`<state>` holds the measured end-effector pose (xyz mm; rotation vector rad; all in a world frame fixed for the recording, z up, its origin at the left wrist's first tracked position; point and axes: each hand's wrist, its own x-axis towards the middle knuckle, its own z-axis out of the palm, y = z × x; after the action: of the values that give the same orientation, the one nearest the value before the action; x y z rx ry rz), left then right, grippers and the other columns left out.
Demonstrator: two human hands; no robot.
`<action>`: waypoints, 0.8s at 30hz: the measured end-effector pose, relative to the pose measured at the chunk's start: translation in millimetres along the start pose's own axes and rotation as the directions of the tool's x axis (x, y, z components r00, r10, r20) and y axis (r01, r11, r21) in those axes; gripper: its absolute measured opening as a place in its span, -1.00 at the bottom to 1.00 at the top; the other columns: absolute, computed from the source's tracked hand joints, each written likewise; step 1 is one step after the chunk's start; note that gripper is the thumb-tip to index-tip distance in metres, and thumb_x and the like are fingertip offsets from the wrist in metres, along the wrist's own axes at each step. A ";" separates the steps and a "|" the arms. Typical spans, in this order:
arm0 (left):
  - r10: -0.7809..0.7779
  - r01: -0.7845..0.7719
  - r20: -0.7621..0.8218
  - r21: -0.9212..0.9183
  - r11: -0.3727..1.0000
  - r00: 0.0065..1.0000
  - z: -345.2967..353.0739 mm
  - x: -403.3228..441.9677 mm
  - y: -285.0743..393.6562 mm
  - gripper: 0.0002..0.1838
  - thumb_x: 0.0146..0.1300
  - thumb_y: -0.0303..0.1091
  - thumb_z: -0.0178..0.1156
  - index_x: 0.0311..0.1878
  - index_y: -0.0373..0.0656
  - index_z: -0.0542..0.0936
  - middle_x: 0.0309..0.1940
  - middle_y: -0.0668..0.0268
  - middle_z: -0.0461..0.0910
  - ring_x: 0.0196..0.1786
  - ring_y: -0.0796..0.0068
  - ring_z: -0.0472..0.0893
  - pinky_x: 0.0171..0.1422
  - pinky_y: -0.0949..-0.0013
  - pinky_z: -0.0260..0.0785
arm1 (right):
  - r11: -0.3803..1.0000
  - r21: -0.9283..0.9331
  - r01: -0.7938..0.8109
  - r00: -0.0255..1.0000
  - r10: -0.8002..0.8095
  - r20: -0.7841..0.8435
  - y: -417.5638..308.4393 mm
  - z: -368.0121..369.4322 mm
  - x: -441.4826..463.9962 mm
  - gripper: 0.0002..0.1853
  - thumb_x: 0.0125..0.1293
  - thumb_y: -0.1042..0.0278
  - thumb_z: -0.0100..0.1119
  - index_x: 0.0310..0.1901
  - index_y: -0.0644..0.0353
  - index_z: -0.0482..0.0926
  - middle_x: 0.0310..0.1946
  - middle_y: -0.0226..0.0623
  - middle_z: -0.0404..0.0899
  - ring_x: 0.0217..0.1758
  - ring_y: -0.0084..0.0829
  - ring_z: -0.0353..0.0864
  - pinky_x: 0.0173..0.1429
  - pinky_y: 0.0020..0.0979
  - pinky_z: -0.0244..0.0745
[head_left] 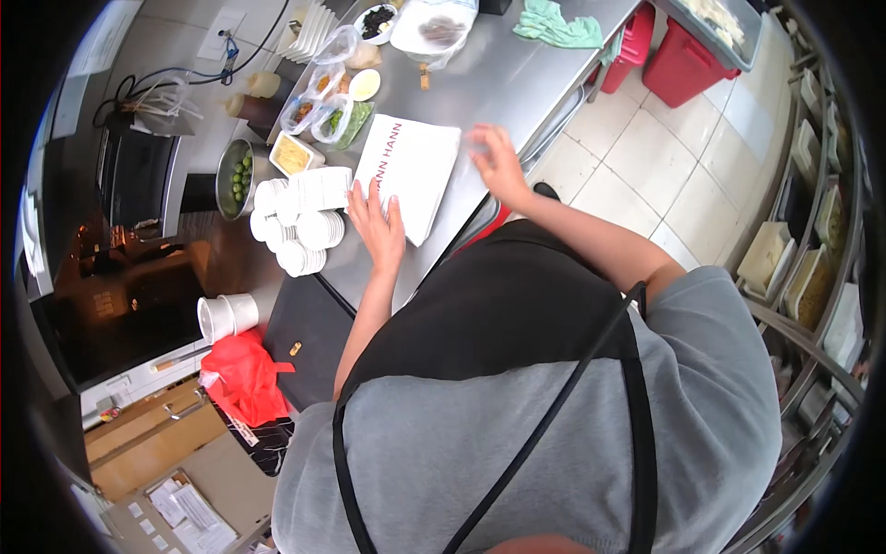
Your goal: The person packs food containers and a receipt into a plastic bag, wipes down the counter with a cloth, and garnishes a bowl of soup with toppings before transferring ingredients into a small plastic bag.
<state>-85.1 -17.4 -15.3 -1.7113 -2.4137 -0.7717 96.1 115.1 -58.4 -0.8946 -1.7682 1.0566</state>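
Observation:
A white paper bag with red lettering (420, 175) lies flat on the metal counter. My left hand (377, 226) rests with spread fingers on the bag's near left edge and holds nothing. Just off the bag's right edge is my right hand (496, 162), slightly blurred, its fingers apart with nothing seen between them. Stacks of white lids or small cups (318, 230) stand left of my left hand. Beyond them are a white tub of shredded yellow food (293, 155) and clear plastic bags of food (330, 118).
A steel bowl of green limes (238, 180) sits at the left. A green cloth (556, 25) lies at the counter's far end, near a red bin (681, 69). Shelving with trays (812, 212) runs along the right. A red plastic bag (245, 379) is at lower left.

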 end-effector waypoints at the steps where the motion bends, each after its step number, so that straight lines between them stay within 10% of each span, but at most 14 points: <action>1: -0.011 0.011 -0.018 -0.006 1.000 1.000 0.7 -0.1 0.4 -0.52 0.20 -0.28 0.02 0.20 -0.12 0.29 0.28 0.03 0.06 0.34 -0.06 -0.02 0.36 -0.05 -0.23 | 0.985 0.159 -0.072 0.997 0.066 0.043 9.5 -1.5 15.5 -0.68 0.13 0.55 0.08 -0.03 0.15 0.42 0.10 -0.22 0.25 0.07 -0.31 0.36 0.01 -0.42 0.40; 6: -0.019 0.018 -0.034 -0.032 0.999 0.999 -2.5 -3.4 1.0 -0.54 0.20 -0.28 0.02 0.18 -0.10 0.31 0.28 0.06 0.07 0.35 -0.03 -0.02 0.37 -0.08 -0.27 | 0.900 0.339 -0.272 0.878 0.088 0.470 5.0 -15.2 53.9 -0.66 0.01 0.46 0.23 -0.12 0.21 0.45 -0.17 -0.31 0.48 -0.09 -0.45 0.47 0.00 -0.42 0.36; 8: -0.030 0.027 -0.067 -0.035 0.999 0.997 -1.2 -6.7 0.1 -0.56 0.19 -0.29 0.02 0.17 -0.09 0.32 0.28 0.06 0.07 0.35 -0.02 -0.03 0.36 -0.09 -0.27 | 0.960 0.269 -0.074 0.919 -0.039 0.392 16.0 -6.3 60.4 -0.58 -0.06 0.36 0.31 -0.10 0.21 0.47 -0.20 -0.33 0.50 -0.11 -0.49 0.46 -0.03 -0.44 0.37; 18: -0.289 0.245 -0.217 -0.209 0.947 0.932 10.1 -15.0 13.8 -0.35 0.17 -0.33 0.05 0.31 -0.20 0.06 0.32 -0.15 -0.16 0.39 -0.06 -0.16 0.40 0.08 -0.27 | 0.661 0.162 -0.732 0.545 0.426 0.722 -3.1 -11.5 98.3 -0.82 0.09 0.37 0.26 -0.30 0.13 0.46 -0.41 -0.50 0.51 -0.38 -0.68 0.46 -0.27 -0.62 0.39; 22: -0.582 0.441 -0.210 -0.469 0.765 0.786 36.1 -22.8 10.2 -0.20 0.23 -0.34 0.02 0.35 -0.23 -0.28 0.34 -0.07 -0.17 0.39 0.07 -0.10 0.39 0.28 -0.19 | 0.839 -0.009 -0.543 0.572 0.378 0.728 11.1 -0.8 122.9 -0.57 0.23 0.09 0.06 0.00 0.25 0.39 -0.14 -0.30 0.48 -0.10 -0.47 0.43 -0.01 -0.48 0.31; 24: -0.734 0.314 0.118 -0.940 0.135 0.669 38.5 -18.3 18.2 -0.22 0.26 -0.37 -0.02 0.35 -0.23 -0.30 0.33 0.01 -0.08 0.34 0.23 0.04 0.36 0.36 -0.10 | 0.943 -0.026 -0.330 0.636 0.243 0.732 14.6 16.8 121.6 -0.42 0.27 -0.01 -0.04 0.15 0.31 0.30 0.06 -0.12 0.42 0.13 -0.31 0.36 0.20 -0.38 0.21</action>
<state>-53.5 -11.5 -48.7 -0.3631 -2.3067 -2.7136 38.1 222.4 -38.4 -0.7413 -2.2115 1.9127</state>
